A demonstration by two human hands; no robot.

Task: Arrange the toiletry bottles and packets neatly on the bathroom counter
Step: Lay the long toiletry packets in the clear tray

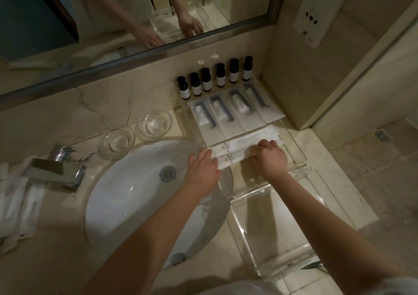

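Note:
Several small dark bottles (207, 81) with white labels stand in a row against the back wall. In front of them several white packets (233, 111) with tubes lie side by side on a clear acrylic tray (294, 156). Three long white packets (235, 148) lie crosswise at the tray's near part. My left hand (202, 164) touches their left ends with straight fingers. My right hand (270, 155) rests on their right ends, fingers curled down over the packets.
A white sink (126, 195) with a chrome tap (54, 170) lies to the left. Two glass bowls (135, 134) stand behind it. More white packets (18, 206) lie at the far left. A second clear acrylic tray (278, 233) sits at the counter's near right edge. A mirror (113, 12) runs along the back.

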